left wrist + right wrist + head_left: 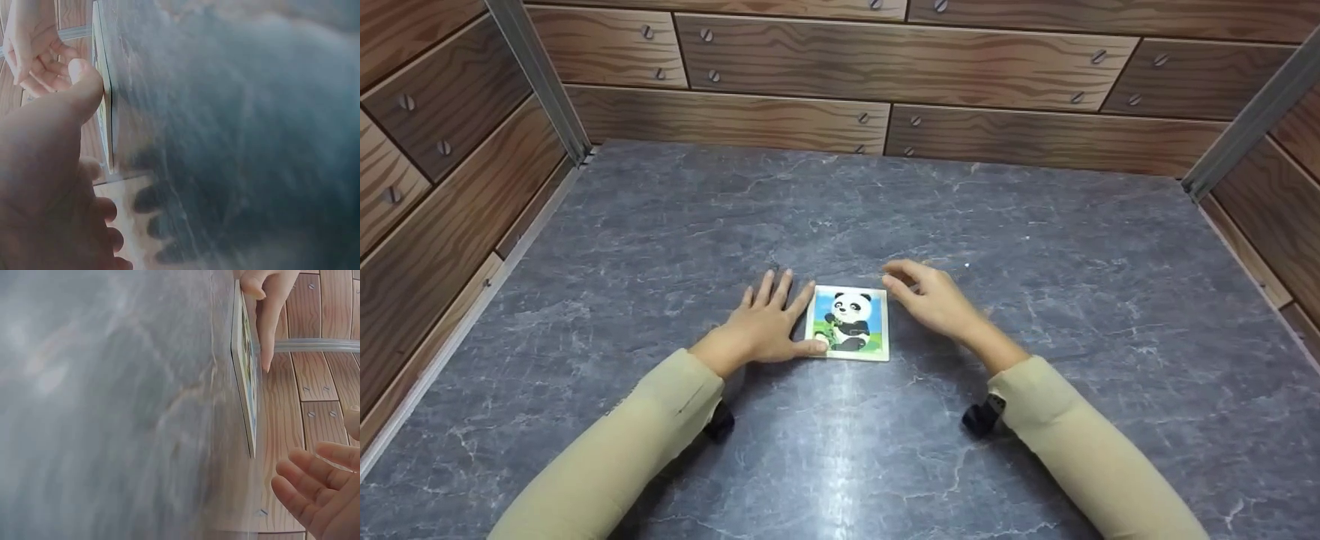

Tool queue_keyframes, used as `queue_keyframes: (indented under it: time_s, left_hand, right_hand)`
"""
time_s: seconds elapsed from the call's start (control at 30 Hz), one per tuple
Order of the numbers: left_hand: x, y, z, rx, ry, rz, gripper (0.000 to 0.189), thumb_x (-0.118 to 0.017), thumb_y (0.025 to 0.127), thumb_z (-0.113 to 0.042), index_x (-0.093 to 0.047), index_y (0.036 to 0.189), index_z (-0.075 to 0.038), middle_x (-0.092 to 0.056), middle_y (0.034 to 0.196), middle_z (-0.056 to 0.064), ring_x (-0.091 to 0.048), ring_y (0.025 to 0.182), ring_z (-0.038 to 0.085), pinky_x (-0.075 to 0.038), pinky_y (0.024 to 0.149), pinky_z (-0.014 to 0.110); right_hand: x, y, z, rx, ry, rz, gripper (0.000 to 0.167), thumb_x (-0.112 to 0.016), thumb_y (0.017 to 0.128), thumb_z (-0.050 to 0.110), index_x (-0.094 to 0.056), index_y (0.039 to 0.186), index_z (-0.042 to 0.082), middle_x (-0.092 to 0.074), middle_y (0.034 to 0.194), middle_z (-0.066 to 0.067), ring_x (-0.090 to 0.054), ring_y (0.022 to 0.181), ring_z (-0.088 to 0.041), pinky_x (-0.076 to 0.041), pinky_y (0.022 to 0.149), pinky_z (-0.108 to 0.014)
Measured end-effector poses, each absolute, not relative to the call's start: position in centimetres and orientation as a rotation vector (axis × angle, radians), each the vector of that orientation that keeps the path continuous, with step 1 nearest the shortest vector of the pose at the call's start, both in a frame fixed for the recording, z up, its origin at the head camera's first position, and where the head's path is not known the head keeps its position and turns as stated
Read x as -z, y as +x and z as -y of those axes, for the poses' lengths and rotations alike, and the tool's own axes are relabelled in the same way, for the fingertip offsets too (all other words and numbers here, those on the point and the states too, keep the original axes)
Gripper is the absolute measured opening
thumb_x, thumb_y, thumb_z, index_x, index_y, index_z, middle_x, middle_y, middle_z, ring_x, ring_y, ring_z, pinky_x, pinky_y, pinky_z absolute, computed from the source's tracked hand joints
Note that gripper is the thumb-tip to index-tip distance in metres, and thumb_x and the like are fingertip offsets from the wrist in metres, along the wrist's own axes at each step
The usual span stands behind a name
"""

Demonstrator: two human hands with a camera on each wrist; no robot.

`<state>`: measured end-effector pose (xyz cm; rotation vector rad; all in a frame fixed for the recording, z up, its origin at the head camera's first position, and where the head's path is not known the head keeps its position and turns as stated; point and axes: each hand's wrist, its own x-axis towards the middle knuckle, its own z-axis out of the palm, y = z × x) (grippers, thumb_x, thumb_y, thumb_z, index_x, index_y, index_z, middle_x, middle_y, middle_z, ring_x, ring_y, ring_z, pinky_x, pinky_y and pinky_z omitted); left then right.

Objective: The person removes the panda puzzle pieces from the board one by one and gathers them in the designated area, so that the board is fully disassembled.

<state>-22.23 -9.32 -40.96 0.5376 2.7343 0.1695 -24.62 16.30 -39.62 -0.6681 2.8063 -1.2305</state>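
A small square panda picture board point(851, 322), framed by a pale border like a child's wooden tray puzzle, lies flat on the table. Its thin edge shows from the side in the right wrist view. My left hand point(765, 326) has its fingers spread at the board's left side, the thumb resting on the lower left corner and the index fingertip at the upper left corner. Off the upper right corner is my right hand point(934, 300), its fingers loosely bent and holding nothing. In the right wrist view the right hand's fingers point(306, 486) are apart from the board.
The grey marbled tabletop point(735, 210) runs back to a wood-plank patterned wall point(885, 60), with similar walls at both sides. Metal posts point(544, 82) stand at the back corners. A tiny white speck point(967, 265) lies beyond the right hand.
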Motion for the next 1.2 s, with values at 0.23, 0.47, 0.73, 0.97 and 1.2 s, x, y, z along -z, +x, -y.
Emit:
queue_keyframes:
  time_s: [0.23, 0.47, 0.73, 0.97, 1.2]
  left_hand:
    - [41.0, -22.6, 9.0, -0.188, 0.488, -2.652, 0.094, -0.035, 0.082, -0.075, 0.007, 0.149, -0.025, 0.017, 0.152, 0.016, 0.018, 0.137, 0.033, 0.001, 0.109, 0.053]
    - [42.3, -23.5, 8.8, -0.119, 0.426, -2.583, 0.094, -0.021, 0.078, -0.081, 0.021, 0.144, -0.029, 0.032, 0.146, 0.012, 0.029, 0.133, 0.029, 0.011, 0.106, 0.054]
    - [42.8, -23.9, 8.6, -0.148, 0.356, -2.546, 0.094, -0.023, 0.076, -0.083, 0.024, 0.142, -0.034, 0.038, 0.144, 0.008, 0.035, 0.128, 0.032, 0.016, 0.101, 0.06]
    - [42.7, -24.0, 8.6, -0.162, 0.353, -2.517, 0.095, -0.02, 0.074, -0.085, 0.026, 0.14, -0.035, 0.04, 0.142, 0.006, 0.039, 0.126, 0.031, 0.02, 0.097, 0.062]
    - [42.6, -23.9, 8.8, -0.167, 0.371, -2.522, 0.09, -0.017, 0.078, -0.082, 0.026, 0.141, -0.033, 0.04, 0.142, 0.006, 0.039, 0.125, 0.031, 0.021, 0.096, 0.062]
  right_hand:
    - [39.8, -25.3, -14.0, 1.195, -0.684, -2.74, 0.039, -0.05, 0.097, 0.027, -0.056, 0.123, -0.001, -0.063, 0.113, -0.013, -0.06, 0.098, -0.024, -0.048, 0.083, -0.039]
    - [40.1, -25.7, -12.0, 1.177, -0.71, -2.676, 0.035, -0.051, 0.097, 0.025, -0.059, 0.12, 0.0, -0.064, 0.105, -0.009, -0.058, 0.091, -0.02, -0.047, 0.08, -0.036]
    - [40.7, -26.8, -10.6, 1.15, -0.645, -2.64, 0.032, -0.05, 0.097, 0.025, -0.062, 0.115, 0.001, -0.062, 0.088, -0.007, -0.055, 0.073, -0.018, -0.047, 0.069, -0.033]
    - [41.1, -27.9, -9.5, 1.07, -0.601, -2.631, 0.027, -0.051, 0.097, 0.023, -0.067, 0.102, 0.002, -0.062, 0.086, -0.008, -0.052, 0.071, -0.015, -0.043, 0.065, -0.029]
    - [41.2, -28.0, -9.2, 1.145, -0.518, -2.558, 0.03, -0.049, 0.098, 0.023, -0.068, 0.1, 0.001, -0.054, 0.064, -0.002, -0.04, 0.047, -0.009, -0.036, 0.047, -0.024]
